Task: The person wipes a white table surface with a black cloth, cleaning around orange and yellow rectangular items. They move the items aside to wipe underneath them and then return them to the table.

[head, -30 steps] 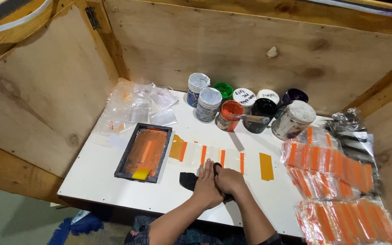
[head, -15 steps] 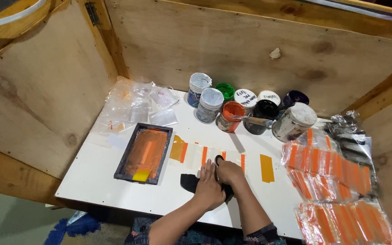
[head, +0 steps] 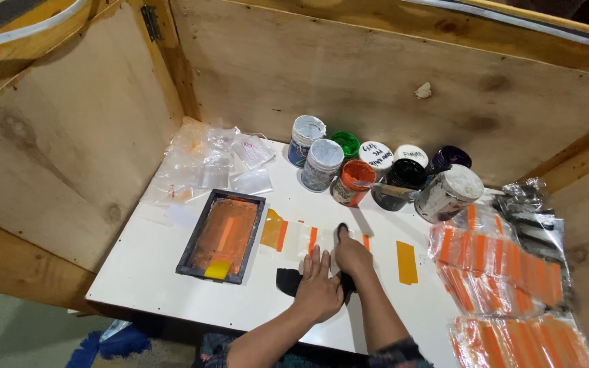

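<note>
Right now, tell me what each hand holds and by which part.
The right hand presses a black-tipped tool onto the clear strips; its grip is hidden. The left hand lies flat over a black cloth, gripping nothing visible.

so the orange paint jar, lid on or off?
Off. The orange paint jar stands upright with its mouth open, orange paint showing inside; no lid on it.

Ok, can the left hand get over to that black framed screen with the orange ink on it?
Probably yes. The left hand lies flat on a black cloth, and the framed screen sits just to its left on the white table. Only bare tabletop shows between them, so nothing seems to block the way.
</note>
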